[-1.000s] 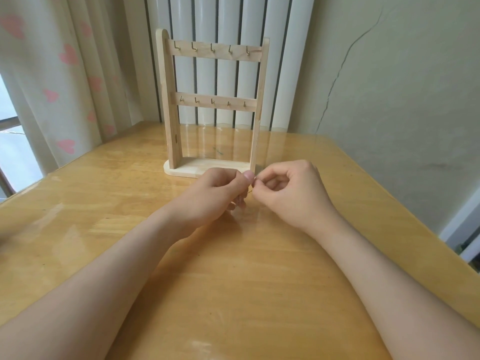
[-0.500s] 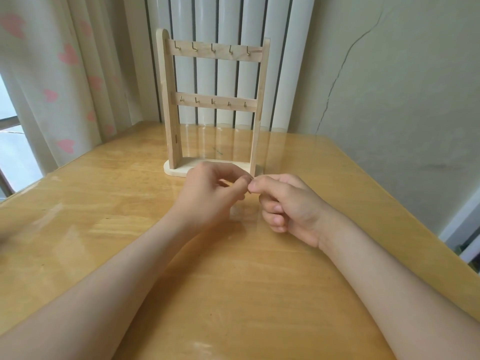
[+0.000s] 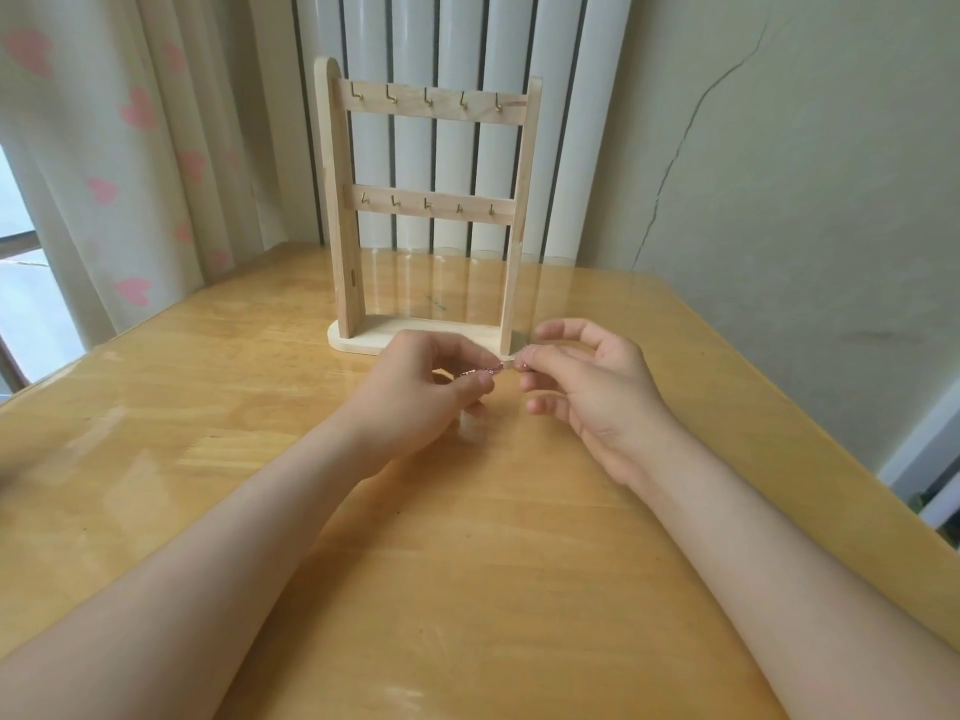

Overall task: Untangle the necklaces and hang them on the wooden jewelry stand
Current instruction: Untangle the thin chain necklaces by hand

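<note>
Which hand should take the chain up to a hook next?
Probably right. The right hand pinches the chain by its tip, other fingers spread, in front of the stand with its bare hooks. The left hand pinches it with tighter-curled fingers.

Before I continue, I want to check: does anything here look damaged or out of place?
A long crack runs down the wall right of the wooden jewelry stand. The stand itself is upright, its hooks bare.

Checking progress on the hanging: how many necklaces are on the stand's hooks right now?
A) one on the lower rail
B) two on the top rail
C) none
C: all hooks on the wooden jewelry stand are bare; the left hand and right hand pinch a thin chain between them.
</note>
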Demonstrator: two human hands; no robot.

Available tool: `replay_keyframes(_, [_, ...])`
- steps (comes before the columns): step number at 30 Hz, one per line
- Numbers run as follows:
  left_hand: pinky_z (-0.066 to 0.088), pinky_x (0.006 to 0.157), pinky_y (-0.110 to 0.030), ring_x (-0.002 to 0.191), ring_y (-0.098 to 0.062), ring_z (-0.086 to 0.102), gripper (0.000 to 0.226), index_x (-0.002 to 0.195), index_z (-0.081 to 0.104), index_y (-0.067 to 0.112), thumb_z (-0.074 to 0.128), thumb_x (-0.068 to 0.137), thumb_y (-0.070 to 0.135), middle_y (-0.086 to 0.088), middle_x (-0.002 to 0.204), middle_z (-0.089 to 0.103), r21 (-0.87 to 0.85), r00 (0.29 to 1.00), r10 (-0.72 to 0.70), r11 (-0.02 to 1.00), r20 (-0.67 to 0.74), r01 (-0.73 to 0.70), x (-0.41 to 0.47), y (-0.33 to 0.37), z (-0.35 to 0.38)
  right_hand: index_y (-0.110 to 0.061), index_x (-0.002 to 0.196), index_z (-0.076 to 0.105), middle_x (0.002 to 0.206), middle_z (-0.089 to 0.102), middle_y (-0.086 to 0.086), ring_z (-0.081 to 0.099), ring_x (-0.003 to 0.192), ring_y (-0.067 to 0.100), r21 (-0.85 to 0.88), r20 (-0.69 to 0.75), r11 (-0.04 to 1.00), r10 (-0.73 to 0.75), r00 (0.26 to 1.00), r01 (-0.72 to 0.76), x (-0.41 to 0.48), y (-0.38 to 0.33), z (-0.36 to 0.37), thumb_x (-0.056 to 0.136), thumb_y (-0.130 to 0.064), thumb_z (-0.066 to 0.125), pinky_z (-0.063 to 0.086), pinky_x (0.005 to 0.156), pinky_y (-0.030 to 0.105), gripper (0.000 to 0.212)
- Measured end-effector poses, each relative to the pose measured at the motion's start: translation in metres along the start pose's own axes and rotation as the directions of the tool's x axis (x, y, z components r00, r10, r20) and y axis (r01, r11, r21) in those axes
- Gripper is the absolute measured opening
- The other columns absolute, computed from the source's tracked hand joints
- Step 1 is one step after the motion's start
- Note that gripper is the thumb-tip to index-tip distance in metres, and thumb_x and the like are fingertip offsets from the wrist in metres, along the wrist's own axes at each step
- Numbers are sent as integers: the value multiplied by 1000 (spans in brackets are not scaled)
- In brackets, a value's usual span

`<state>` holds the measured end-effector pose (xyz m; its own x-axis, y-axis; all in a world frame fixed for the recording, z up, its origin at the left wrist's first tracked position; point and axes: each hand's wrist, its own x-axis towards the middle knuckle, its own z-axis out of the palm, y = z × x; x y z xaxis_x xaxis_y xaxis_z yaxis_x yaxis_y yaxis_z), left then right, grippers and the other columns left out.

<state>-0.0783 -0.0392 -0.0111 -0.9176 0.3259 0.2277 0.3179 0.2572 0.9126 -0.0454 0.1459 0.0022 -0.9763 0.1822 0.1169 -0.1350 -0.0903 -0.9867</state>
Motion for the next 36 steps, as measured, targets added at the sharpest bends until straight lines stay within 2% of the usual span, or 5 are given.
replay_keyframes(9, [65, 87, -50, 85, -22, 80, 13, 110, 80, 18, 68, 105, 17, -4, 98, 81, -32, 999, -26, 999, 39, 27, -1, 2, 1, -18, 117, 63, 83, 61, 0, 58, 65, 13, 211, 217, 967, 94, 972, -141, 1, -5, -3, 101, -7, 59, 38, 45, 23, 19])
replay_keyframes(19, [63, 92, -45, 95, -25, 81, 17, 117, 74, 11, 59, 110, 11, -4, 103, 83, -169, 998, -27, 986, -51, 18, 0, 5, 1, -1, 97, 75, 70, 63, -1, 47, 47, 15, -158, -28, 985, 63, 998, -67, 7, 9, -3, 88, -4, 70, 36, 42, 25, 10])
replay_keyframes(26, [65, 88, -54, 79, -30, 80, 35, 98, 66, 0, 59, 110, 32, -8, 83, 72, -184, 993, -69, 982, -96, 50, 3, 5, 1, -6, 112, 74, 63, 49, -3, 44, 43, 16, -137, 115, 991, 18, 993, -2, 2, 5, -1, 105, -18, 62, 35, 42, 25, 17])
replay_keyframes(31, [65, 92, -49, 92, -27, 81, 41, 108, 73, 2, 71, 99, 42, -9, 101, 80, -164, 996, -51, 985, 75, 63, -2, 9, 2, -4, 106, 73, 67, 66, 2, 58, 51, 19, -130, 111, 991, -28, 993, 43, 1, 6, 2, 103, -17, 67, 43, 43, 27, 14])
replay_keyframes(36, [64, 90, -46, 92, -27, 81, 23, 107, 76, 9, 84, 91, 24, -11, 94, 81, -89, 994, -17, 996, 106, 27, -2, 5, 3, -5, 108, 73, 75, 73, 6, 60, 56, 17, -161, 89, 986, -29, 996, 43, 4, 8, -2, 100, -13, 70, 46, 47, 27, 11])
